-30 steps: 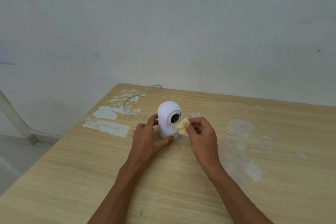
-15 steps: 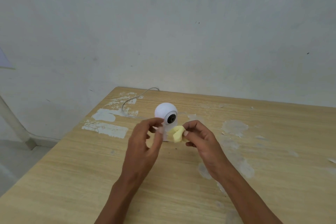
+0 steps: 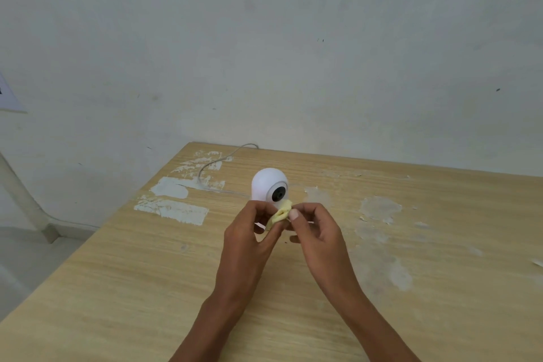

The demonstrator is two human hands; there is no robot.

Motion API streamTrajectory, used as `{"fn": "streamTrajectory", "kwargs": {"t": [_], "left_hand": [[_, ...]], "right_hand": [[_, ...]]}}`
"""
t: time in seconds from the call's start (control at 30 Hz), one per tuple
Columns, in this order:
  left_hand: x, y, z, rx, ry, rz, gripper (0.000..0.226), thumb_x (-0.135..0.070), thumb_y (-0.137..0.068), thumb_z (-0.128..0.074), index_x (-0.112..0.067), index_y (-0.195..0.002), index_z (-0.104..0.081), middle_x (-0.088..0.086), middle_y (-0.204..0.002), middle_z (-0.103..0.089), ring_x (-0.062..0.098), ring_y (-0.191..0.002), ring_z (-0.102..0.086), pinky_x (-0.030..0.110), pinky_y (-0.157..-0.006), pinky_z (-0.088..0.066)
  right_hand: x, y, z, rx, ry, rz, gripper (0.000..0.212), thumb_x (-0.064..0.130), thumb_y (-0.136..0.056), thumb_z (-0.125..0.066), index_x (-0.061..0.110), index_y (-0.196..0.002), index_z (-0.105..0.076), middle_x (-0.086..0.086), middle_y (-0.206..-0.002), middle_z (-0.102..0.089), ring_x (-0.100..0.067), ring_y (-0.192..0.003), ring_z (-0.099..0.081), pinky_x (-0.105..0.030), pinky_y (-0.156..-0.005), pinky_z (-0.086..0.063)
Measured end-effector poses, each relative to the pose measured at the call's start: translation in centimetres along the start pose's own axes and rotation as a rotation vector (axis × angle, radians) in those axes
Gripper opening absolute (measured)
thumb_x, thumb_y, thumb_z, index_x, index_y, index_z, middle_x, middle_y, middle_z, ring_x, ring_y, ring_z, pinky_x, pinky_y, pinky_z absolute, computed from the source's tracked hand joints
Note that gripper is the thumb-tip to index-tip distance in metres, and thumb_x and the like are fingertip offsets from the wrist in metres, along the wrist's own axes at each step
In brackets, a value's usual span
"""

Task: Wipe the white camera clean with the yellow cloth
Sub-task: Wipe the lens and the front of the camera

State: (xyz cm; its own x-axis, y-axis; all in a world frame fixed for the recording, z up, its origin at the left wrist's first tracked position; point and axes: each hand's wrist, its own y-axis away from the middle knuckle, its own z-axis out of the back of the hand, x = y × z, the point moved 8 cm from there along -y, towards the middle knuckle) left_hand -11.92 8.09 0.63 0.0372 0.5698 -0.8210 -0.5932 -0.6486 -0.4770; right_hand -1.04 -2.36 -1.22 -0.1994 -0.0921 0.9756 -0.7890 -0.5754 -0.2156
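Both hands are pinching the little yellow cloth (image 3: 279,214) between them, left hand (image 3: 249,239) and right hand (image 3: 316,232) with fingers (image 3: 293,215) closed on it, bunched up. The white camera (image 3: 269,185) stands upright on the wooden surface (image 3: 147,288) just behind them, its dark lens facing near-right.

It looked like a bare, plain room, perhaps a spare workroom: a scuffed whitewashed wall (image 3: 264,53) stood behind a worn wood-grain surface (image 3: 123,288) blotched with white paint patches (image 3: 172,210), and a pale floor (image 3: 17,261) lay beside it.
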Motion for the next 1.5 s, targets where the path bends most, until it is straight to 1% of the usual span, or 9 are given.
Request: {"fn": "streamTrajectory", "kwargs": {"t": [0.23, 0.4, 0.53, 0.6, 0.7, 0.9, 1.17, 1.3, 1.5], "left_hand": [[-0.5, 0.2, -1.4, 0.140, -0.054, -0.124, 0.024, -0.015, -0.095, -0.071, -0.024, -0.118, -0.071, -0.017, -0.105, -0.073, 0.006, -0.101, -0.069, 0.016, -0.081, -0.053], [0.8, -0.6, 0.9, -0.063, -0.031, 0.001, 0.017, -0.017, -0.097, -0.066, -0.028, -0.109, -0.069, -0.018, -0.095, -0.070, 0.006, -0.086, -0.066, 0.014, -0.064, -0.048], [2.4, -0.9, 2.2, -0.169, -0.051, 0.060, 0.022, -0.021, -0.097, -0.066, -0.032, -0.116, -0.063, -0.020, -0.114, -0.062, 0.003, -0.099, -0.061, 0.019, -0.075, -0.046], [3.9, -1.4, 1.7, -0.115, -0.052, 0.117, 0.042, -0.025, -0.095, -0.069, -0.033, -0.134, -0.054, -0.021, -0.129, -0.056, 0.001, -0.111, -0.057, 0.018, -0.084, -0.046], [5.4, -2.1, 0.1, 0.059, -0.028, 0.161, 0.071, -0.031, -0.090, -0.074, -0.039, -0.150, -0.038, -0.023, -0.142, -0.048, 0.002, -0.128, -0.050, 0.025, -0.100, -0.045], [5.2, -2.8, -0.4, 0.081, 0.065, 0.134, 0.063, -0.025, -0.092, -0.076, -0.044, -0.141, -0.041, -0.024, -0.133, -0.060, -0.008, -0.119, -0.059, 0.011, -0.087, -0.051], [5.5, -2.9, -0.3, 0.061, 0.059, 0.115, 0.060, -0.027, -0.090, -0.077, -0.042, -0.138, -0.044, -0.025, -0.129, -0.062, -0.012, -0.115, -0.060, 0.005, -0.084, -0.049], [5.7, -2.9, -0.4, 0.061, 0.042, 0.126, 0.064, -0.023, -0.089, -0.079, -0.042, -0.137, -0.041, -0.029, -0.127, -0.058, -0.022, -0.110, -0.056, -0.001, -0.081, -0.045], [6.0, -2.9, -0.4, 0.057, 0.036, 0.126, 0.064, -0.023, -0.089, -0.079, -0.042, -0.138, -0.042, -0.027, -0.127, -0.060, -0.019, -0.111, -0.058, 0.001, -0.083, -0.046]], "right_hand": [[-0.4, -0.4, 0.8, -0.026, -0.160, -0.012, 0.011, 0.014, -0.096, -0.065, 0.011, -0.106, -0.071, -0.006, -0.096, -0.078, -0.021, -0.088, -0.076, -0.032, -0.077, -0.062], [-1.1, -1.1, 2.8, -0.173, -0.104, -0.034, 0.012, 0.017, -0.093, -0.070, 0.016, -0.105, -0.069, -0.004, -0.092, -0.079, -0.018, -0.085, -0.076, -0.033, -0.070, -0.063], [-1.3, -1.7, 3.8, -0.304, 0.035, -0.005, 0.007, 0.024, -0.092, -0.071, 0.021, -0.096, -0.067, 0.003, -0.088, -0.076, -0.016, -0.081, -0.073, -0.042, -0.073, -0.063], [-1.0, -2.1, 3.2, -0.327, 0.079, 0.015, 0.008, 0.027, -0.091, -0.072, 0.021, -0.094, -0.068, 0.007, -0.091, -0.074, -0.014, -0.086, -0.071, -0.040, -0.075, -0.061], [-0.1, -2.5, 1.6, -0.326, 0.126, 0.069, 0.010, 0.026, -0.091, -0.072, 0.019, -0.095, -0.066, 0.007, -0.097, -0.071, -0.013, -0.092, -0.069, -0.020, -0.072, -0.054], [1.1, -1.9, -1.9, -0.222, 0.237, 0.249, 0.009, 0.017, -0.092, -0.070, 0.018, -0.099, -0.066, 0.006, -0.130, -0.060, -0.006, -0.128, -0.052, -0.028, -0.096, -0.051], [1.3, -1.7, -2.3, -0.206, 0.336, 0.325, 0.006, 0.012, -0.093, -0.069, 0.014, -0.098, -0.066, 0.004, -0.099, -0.063, -0.005, -0.091, -0.061, -0.018, -0.074, -0.052], [0.4, -2.1, -1.7, -0.223, 0.290, 0.245, 0.005, 0.018, -0.094, -0.068, 0.018, -0.099, -0.066, 0.006, -0.096, -0.065, -0.006, -0.089, -0.062, -0.019, -0.072, -0.052], [2.5, -2.3, -2.0, -0.237, 0.311, 0.332, 0.004, 0.013, -0.094, -0.067, 0.015, -0.098, -0.066, 0.005, -0.097, -0.062, -0.005, -0.091, -0.060, -0.009, -0.074, -0.046]]}}
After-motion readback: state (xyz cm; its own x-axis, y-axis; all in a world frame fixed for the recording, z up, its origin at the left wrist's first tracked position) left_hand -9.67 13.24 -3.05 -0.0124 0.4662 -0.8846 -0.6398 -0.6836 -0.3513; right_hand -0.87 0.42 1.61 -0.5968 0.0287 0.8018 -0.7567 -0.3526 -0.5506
